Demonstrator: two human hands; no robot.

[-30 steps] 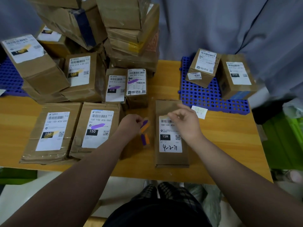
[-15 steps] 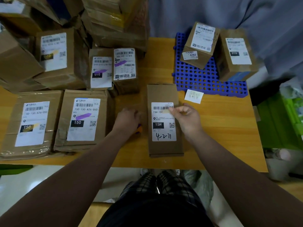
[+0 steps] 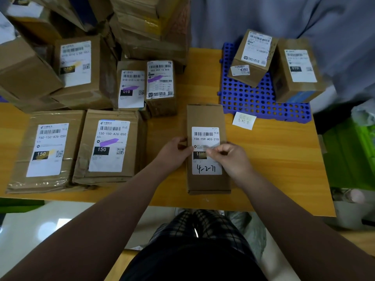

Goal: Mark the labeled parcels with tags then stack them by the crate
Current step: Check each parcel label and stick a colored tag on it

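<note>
A brown parcel (image 3: 207,115) with a white label reading 15H-159-A03-210 lies lengthwise at the middle of the wooden table (image 3: 274,159). My right hand (image 3: 230,158) pinches a yellowish tag (image 3: 201,156) that lies over the black code field of the label. My left hand (image 3: 173,153) rests against the parcel's left edge with curled fingers, its thumb on the label's rim. The orange and purple tag strip that it held earlier is hidden inside the hand. The blue perforated crate (image 3: 261,102) sits behind the parcel, to the right.
Two parcels (image 3: 253,55) (image 3: 297,69) stand on the crate, and a white note (image 3: 244,120) lies before it. Tagged parcels (image 3: 109,147) (image 3: 47,151) (image 3: 132,88) fill the table's left side below a tall box stack (image 3: 146,29). Green bins (image 3: 349,153) stand at the right.
My left hand moved right to the parcel's edge and the coloured tag strip went out of sight. My right hand slid down the label with the tag, from the barcode to the black field.
</note>
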